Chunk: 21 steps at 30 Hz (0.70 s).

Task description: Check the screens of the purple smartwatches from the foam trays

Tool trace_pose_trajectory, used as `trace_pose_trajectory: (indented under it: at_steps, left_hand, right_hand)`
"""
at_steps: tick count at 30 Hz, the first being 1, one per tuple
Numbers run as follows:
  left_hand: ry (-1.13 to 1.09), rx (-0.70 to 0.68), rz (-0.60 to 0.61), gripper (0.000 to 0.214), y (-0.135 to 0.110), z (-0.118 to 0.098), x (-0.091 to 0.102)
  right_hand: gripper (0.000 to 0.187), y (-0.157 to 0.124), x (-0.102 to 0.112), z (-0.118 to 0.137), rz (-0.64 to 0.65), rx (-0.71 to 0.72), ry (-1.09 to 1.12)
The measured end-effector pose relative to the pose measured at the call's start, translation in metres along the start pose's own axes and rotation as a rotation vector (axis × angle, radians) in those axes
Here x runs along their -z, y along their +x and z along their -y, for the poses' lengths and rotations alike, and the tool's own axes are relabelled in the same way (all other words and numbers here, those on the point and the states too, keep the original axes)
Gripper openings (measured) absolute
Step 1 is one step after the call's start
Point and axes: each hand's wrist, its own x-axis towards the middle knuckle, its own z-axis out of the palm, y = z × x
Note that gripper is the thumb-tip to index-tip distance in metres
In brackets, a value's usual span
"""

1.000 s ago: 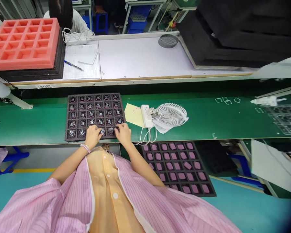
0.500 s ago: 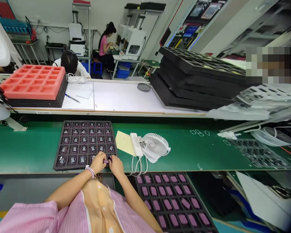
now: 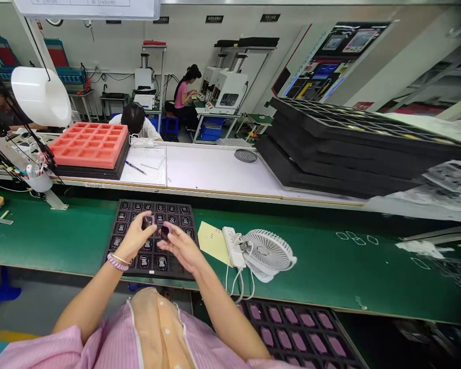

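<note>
My left hand (image 3: 133, 240) pinches a dark, glossy, rounded piece (image 3: 148, 221) between thumb and fingers. Close by on the right, my right hand (image 3: 184, 248) grips a similar dark piece (image 3: 164, 233) with a purplish edge. The two pieces are held apart, just above a black compartment tray (image 3: 182, 270). Dark pieces with pale printed markings lie in many of its cells, while both hands cover part of the middle. Below the bench edge, another black tray holds several purple rounded pieces (image 3: 336, 346).
Right of the tray are a yellow paper (image 3: 213, 241), a white power strip (image 3: 233, 247) and a white fan (image 3: 271, 251) with loose cables. A raised shelf behind carries red foam trays (image 3: 88, 146) and stacked black trays (image 3: 341, 159). A lamp arm (image 3: 54, 197) stands left.
Both hands have risen from the tray's near right corner toward its middle and moved apart, each now with a dark piece. The camera view has tilted up and shifted.
</note>
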Motion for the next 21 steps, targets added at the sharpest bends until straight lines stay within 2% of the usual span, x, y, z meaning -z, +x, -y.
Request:
trace_pose_trajectory:
  at_steps: [2, 5, 7, 9, 12, 18, 21]
  left_hand:
    - [0.029, -0.134, -0.025, 0.049, -0.007, -0.028, 0.002]
    - [0.113, -0.326, -0.045, 0.048, -0.022, -0.067, 0.004]
    - [0.169, -0.428, -0.074, 0.047, -0.032, -0.085, 0.005]
    - [0.216, -0.505, -0.098, 0.045, -0.039, -0.095, 0.004]
    - [0.226, -0.517, -0.07, 0.045, -0.044, -0.096, 0.0]
    - [0.103, -0.399, -0.035, 0.048, -0.047, -0.08, -0.011]
    - [0.094, -0.394, -0.025, 0.043, -0.053, -0.078, -0.014]
  right_hand:
    - [0.06, -0.002, -0.02, 0.031, 0.101, 0.068, 0.029]
    - [0.058, -0.013, -0.042, 0.071, 0.178, 0.192, 0.022]
    - [0.056, -0.021, -0.052, 0.086, 0.199, 0.269, 0.015]
    - [0.054, -0.029, -0.058, 0.09, 0.19, 0.321, 0.018]
    - [0.053, -0.035, -0.062, 0.084, 0.155, 0.329, 0.058]
    - [0.056, -0.045, -0.063, 0.07, 0.142, 0.239, 0.121]
    - [0.053, -0.051, -0.063, 0.067, 0.121, 0.227, 0.154]
